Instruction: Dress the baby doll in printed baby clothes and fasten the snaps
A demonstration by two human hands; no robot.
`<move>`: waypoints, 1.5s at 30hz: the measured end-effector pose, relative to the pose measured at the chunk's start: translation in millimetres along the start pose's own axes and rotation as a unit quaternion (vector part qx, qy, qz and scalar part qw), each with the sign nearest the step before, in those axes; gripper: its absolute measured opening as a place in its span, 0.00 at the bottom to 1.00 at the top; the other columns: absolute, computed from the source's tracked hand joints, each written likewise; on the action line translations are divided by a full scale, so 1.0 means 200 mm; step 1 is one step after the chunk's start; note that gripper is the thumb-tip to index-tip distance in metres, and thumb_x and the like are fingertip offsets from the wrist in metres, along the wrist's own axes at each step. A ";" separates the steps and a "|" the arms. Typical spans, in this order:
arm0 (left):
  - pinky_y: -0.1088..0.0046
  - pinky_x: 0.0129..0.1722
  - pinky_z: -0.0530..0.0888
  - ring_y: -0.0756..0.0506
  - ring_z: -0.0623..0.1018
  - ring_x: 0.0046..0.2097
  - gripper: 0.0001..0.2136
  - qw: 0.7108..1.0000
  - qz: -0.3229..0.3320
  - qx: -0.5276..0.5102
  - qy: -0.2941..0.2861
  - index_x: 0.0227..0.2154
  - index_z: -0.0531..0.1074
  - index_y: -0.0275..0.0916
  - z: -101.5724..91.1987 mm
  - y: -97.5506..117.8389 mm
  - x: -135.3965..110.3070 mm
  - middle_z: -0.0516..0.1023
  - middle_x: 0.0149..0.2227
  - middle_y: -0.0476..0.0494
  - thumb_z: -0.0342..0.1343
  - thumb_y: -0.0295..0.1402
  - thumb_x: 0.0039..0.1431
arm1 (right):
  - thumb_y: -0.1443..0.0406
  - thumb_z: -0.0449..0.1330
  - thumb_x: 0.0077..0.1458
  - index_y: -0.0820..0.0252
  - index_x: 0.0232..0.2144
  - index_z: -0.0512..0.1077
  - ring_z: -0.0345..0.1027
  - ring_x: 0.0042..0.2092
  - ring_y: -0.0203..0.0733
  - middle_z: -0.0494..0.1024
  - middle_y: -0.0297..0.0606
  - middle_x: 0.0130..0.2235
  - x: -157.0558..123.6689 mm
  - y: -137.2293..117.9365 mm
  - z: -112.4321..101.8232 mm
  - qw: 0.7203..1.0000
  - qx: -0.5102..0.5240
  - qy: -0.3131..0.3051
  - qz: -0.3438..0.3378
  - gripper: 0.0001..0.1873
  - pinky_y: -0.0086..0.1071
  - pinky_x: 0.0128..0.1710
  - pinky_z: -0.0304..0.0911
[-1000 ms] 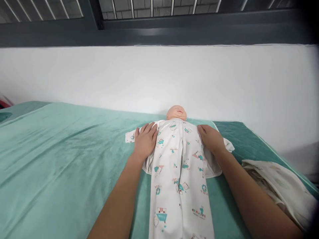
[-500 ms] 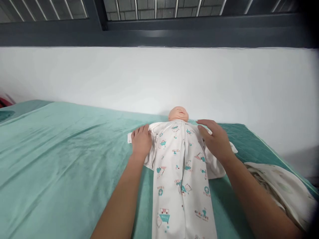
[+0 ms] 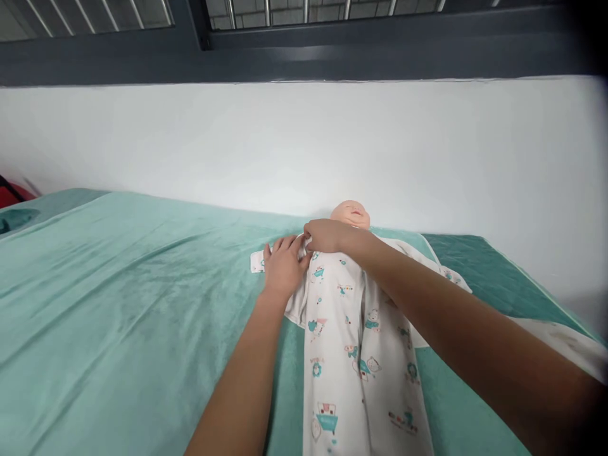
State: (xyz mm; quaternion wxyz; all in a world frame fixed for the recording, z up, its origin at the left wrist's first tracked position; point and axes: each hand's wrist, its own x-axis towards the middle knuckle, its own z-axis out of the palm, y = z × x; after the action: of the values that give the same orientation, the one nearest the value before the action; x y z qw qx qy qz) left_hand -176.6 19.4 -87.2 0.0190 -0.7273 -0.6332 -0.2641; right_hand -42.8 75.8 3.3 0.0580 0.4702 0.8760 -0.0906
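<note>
A baby doll [image 3: 352, 214] lies on its back on a teal blanket [image 3: 118, 285], dressed in a white printed sleepsuit [image 3: 361, 342]. My left hand [image 3: 284, 266] rests flat on the suit's left shoulder and sleeve, fingers stretched out. My right hand [image 3: 325, 235] has crossed over the doll's chest and its fingers are curled, pinching the fabric at the left shoulder just beside my left fingertips. My right forearm covers the doll's right side.
A white wall rises just behind the doll's head, with a dark window frame and bars above. A pale crumpled cloth [image 3: 565, 339] lies at the blanket's right edge. Something red [image 3: 9, 193] shows at the far left.
My right hand left the doll's right shoulder and swung across the chest to the left shoulder, closing on the fabric. My left hand stayed in place. The view shifted slightly right.
</note>
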 end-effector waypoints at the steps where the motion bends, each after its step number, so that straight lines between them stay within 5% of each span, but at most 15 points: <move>1: 0.47 0.65 0.53 0.39 0.66 0.62 0.21 1.000 -0.008 0.002 -0.002 0.59 0.65 0.50 0.00 0.00 0.00 0.71 0.60 0.45 0.50 0.41 0.63 | 0.63 0.58 0.53 0.60 0.44 0.74 0.73 0.39 0.48 0.80 0.46 0.42 0.02 0.00 0.00 1.000 0.004 -0.009 0.001 0.16 0.34 0.32 0.62; 10: 0.44 0.64 0.53 0.37 0.67 0.59 0.22 1.000 -0.009 0.008 -0.013 0.59 0.65 0.52 -0.02 0.01 -0.01 0.72 0.58 0.45 0.48 0.35 0.63 | 0.58 0.63 0.47 0.55 0.50 0.69 0.74 0.37 0.48 0.80 0.42 0.42 0.09 0.03 0.01 0.997 0.016 -0.069 0.010 0.26 0.36 0.32 0.64; 15: 0.45 0.62 0.56 0.38 0.68 0.57 0.22 1.000 -0.017 0.008 -0.003 0.58 0.67 0.55 -0.04 0.02 -0.01 0.72 0.56 0.46 0.44 0.32 0.64 | 0.55 0.61 0.51 0.50 0.52 0.69 0.74 0.42 0.49 0.78 0.39 0.48 0.02 0.09 0.01 0.999 0.022 -0.031 -0.001 0.25 0.36 0.36 0.64; 24: 0.63 0.51 0.69 0.41 0.71 0.52 0.22 0.998 -0.042 -0.010 0.035 0.55 0.71 0.52 -0.04 0.00 -0.01 0.73 0.54 0.47 0.44 0.26 0.62 | 0.54 0.59 0.56 0.48 0.52 0.74 0.71 0.51 0.49 0.78 0.37 0.51 -0.04 0.24 0.02 0.995 0.065 0.060 -0.036 0.22 0.39 0.52 0.62; 33: 0.69 0.45 0.72 0.43 0.76 0.50 0.22 0.984 -0.116 -0.126 0.044 0.46 0.77 0.46 -0.01 -0.08 0.01 0.78 0.50 0.47 0.43 0.22 0.59 | 0.55 0.59 0.56 0.49 0.50 0.76 0.69 0.52 0.50 0.77 0.36 0.51 -0.25 0.31 -0.08 0.989 0.068 0.130 0.000 0.20 0.39 0.52 0.62; 41: 0.68 0.40 0.72 0.42 0.79 0.44 0.21 0.971 -0.194 -0.143 0.012 0.46 0.72 0.45 0.00 -0.11 0.03 0.81 0.41 0.46 0.46 0.21 0.53 | 0.55 0.59 0.56 0.48 0.51 0.75 0.68 0.54 0.49 0.77 0.33 0.52 -0.28 0.30 -0.09 0.984 0.097 0.147 0.025 0.20 0.39 0.53 0.62; 45: 0.63 0.41 0.73 0.38 0.77 0.48 0.21 0.975 -0.203 -0.085 0.036 0.51 0.67 0.43 -0.01 -0.09 0.03 0.78 0.47 0.39 0.48 0.23 0.54 | 0.56 0.60 0.56 0.50 0.52 0.74 0.68 0.54 0.48 0.76 0.35 0.55 -0.21 0.28 -0.03 0.985 0.115 0.129 0.001 0.21 0.38 0.55 0.61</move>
State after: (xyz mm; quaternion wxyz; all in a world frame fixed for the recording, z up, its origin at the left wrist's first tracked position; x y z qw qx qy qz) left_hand -193.3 28.1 -88.8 -0.0740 -0.5724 -0.7420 -0.3410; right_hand 26.7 72.3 11.9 -0.1094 0.4820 0.8596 -0.1294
